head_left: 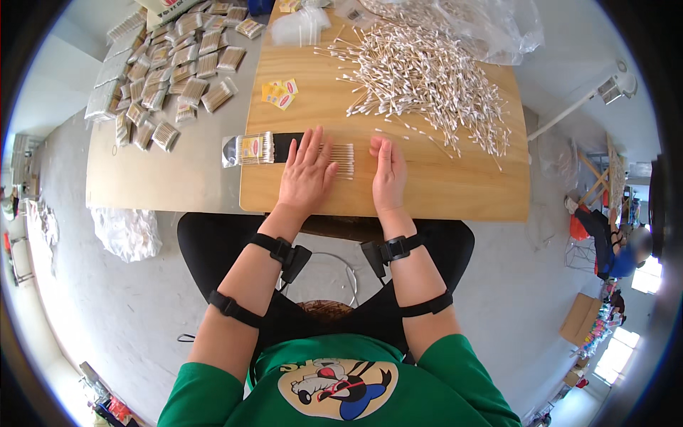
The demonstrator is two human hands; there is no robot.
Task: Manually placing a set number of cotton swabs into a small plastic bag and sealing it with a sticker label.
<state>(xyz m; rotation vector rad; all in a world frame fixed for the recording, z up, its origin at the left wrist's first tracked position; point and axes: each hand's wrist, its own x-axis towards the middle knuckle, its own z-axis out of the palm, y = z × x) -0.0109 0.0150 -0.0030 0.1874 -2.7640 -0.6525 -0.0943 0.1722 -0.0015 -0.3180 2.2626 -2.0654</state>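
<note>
Head view: left hand (306, 174) laid flat over cotton swab row (345, 161) on wooden board (455, 192), fingers stretched, slightly parted; right hand (389, 174) held on edge near row's right end, fingers drawn narrow, grip cannot be told; black strip (283, 145) partly covered by left hand, clear packet (252, 149) placed at its left end; swab heap (434, 78) piled beyond hands
</note>
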